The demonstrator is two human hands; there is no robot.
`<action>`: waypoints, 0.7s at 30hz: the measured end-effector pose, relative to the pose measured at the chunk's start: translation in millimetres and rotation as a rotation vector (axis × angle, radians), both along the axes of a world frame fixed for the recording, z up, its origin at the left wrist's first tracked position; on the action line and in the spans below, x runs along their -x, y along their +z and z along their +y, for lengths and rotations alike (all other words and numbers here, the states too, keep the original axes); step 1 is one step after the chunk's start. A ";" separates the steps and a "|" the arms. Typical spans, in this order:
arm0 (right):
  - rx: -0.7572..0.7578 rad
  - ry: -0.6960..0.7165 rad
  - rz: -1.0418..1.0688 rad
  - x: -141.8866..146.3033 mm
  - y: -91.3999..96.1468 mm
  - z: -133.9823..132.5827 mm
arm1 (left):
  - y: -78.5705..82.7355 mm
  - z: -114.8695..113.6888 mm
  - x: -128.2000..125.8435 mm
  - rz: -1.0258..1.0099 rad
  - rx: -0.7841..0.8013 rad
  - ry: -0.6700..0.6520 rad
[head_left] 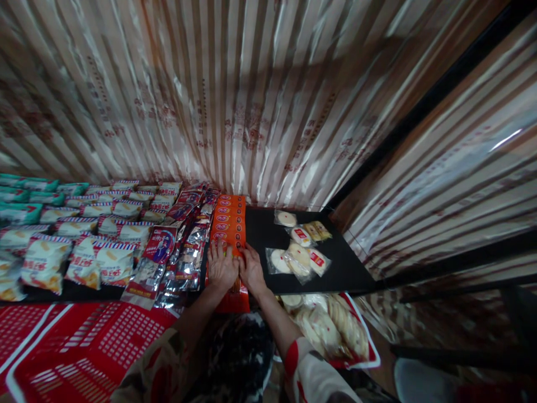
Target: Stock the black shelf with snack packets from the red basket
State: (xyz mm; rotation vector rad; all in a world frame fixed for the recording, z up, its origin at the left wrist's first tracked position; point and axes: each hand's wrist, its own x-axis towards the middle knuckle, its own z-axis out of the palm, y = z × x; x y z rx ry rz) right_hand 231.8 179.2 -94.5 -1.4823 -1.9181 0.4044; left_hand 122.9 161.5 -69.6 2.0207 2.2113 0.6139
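Orange snack packets [229, 215] lie in a long strip on the black table, with round printed marks down both sides. My left hand [222, 266] rests flat on them, fingers spread and pointing away from me. My right hand [252, 271] lies along their right edge, touching it, with its fingers stretched forward. Both hands are close together, and part of the packets is hidden beneath them. Just left of my left hand lie overlapping dark red and silver packets [191, 257].
White snack bags [117, 263] and green bags [19, 214] fill the left side. Wrapped round flat cakes [298, 257] lie at right on the black table [268, 229]. Below are red baskets [96, 341] and a basket [373, 350] of wrapped cakes. A striped plastic sheet [235, 101] hangs behind.
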 end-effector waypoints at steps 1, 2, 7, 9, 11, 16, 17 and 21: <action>0.005 -0.006 0.007 0.1 0.0 0.0 | -0.5 0.1 0.1 -0.005 0.005 0.004; 0.010 -0.015 0.012 0.2 0.2 0.1 | -0.9 0.5 0.4 -0.015 0.011 0.011; 0.031 -0.042 -0.002 0.7 2.0 0.9 | -0.8 6.4 3.7 -0.134 0.014 0.048; 0.047 -0.050 -0.005 1.0 2.3 1.9 | 0.7 9.7 5.1 -0.194 0.036 0.094; 0.055 -0.059 -0.004 1.5 2.1 3.2 | 3.2 12.6 6.2 -0.235 0.050 0.148; 0.024 -0.085 -0.010 4.3 0.6 5.8 | 7.3 16.7 6.4 -0.258 0.066 0.217; 0.022 -0.082 -0.013 4.9 0.3 6.2 | 7.0 17.3 6.1 -0.260 0.070 0.223; 0.022 -0.066 -0.019 5.9 -1.5 7.8 | 3.7 19.1 5.6 -0.275 0.050 0.219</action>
